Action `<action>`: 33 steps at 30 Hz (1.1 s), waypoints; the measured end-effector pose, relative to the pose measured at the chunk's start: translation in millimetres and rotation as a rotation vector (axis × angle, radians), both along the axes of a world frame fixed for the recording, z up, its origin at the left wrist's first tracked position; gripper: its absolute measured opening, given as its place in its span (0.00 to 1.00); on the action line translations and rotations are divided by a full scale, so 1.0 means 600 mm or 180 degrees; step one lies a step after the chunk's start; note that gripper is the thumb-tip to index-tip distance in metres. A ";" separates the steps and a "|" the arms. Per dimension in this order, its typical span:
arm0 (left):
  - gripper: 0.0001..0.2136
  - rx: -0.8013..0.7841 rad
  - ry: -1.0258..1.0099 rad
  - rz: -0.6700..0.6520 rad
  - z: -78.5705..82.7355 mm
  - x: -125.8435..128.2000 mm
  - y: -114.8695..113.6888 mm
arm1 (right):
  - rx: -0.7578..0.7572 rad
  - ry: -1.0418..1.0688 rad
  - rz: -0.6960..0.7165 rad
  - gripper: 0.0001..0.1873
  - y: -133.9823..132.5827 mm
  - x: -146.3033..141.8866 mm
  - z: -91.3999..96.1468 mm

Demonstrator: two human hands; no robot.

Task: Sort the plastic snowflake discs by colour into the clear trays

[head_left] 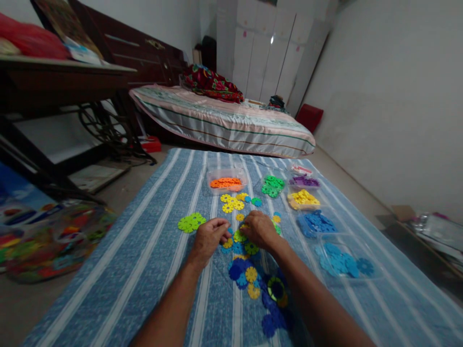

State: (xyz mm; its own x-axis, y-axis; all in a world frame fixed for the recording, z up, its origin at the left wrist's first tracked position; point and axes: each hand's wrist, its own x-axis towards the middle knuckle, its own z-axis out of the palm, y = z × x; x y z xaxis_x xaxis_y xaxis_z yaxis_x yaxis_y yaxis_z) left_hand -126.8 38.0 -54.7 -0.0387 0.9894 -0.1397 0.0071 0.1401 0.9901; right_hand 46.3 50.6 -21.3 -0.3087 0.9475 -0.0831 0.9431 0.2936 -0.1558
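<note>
Notched plastic discs lie in a mixed pile between my hands and toward me, with yellow discs [251, 274], dark blue discs [237, 270] and light green discs [251, 248] among them. My left hand [211, 237] is at the pile's left side, fingers curled and thumb against them; whatever they pinch is too small to make out. My right hand [259, 229] reaches down onto the pile with bent fingers, close to a light green disc [238, 236]; its fingertips are partly hidden. Left of my left hand lies a separate heap of lime green discs [191, 222]. Beyond my hands is a yellow group [232, 203].
Clear tubs hold orange discs [226, 183], green discs [272, 185], purple pieces [304, 181], yellow pieces [304, 198], blue pieces [317, 223] and light blue discs [338, 260]. A striped blue cloth [152, 250] covers the surface. A bed [224, 120] stands behind.
</note>
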 end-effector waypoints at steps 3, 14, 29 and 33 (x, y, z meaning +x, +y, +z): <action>0.15 -0.0027 0.0013 0.0026 0.000 0.000 0.001 | -0.0031 0.0136 0.0046 0.15 0.002 0.006 -0.004; 0.16 -0.0033 0.0033 0.0007 -0.002 -0.001 0.004 | 0.0268 0.0888 0.0022 0.09 0.005 0.023 -0.025; 0.16 -0.0023 0.0002 0.0003 -0.003 0.000 0.003 | 0.2366 0.0677 -0.1254 0.10 0.045 0.180 0.029; 0.15 -0.0018 0.0001 -0.0004 -0.005 0.000 0.003 | 0.1340 0.0633 -0.0390 0.09 0.018 0.112 -0.009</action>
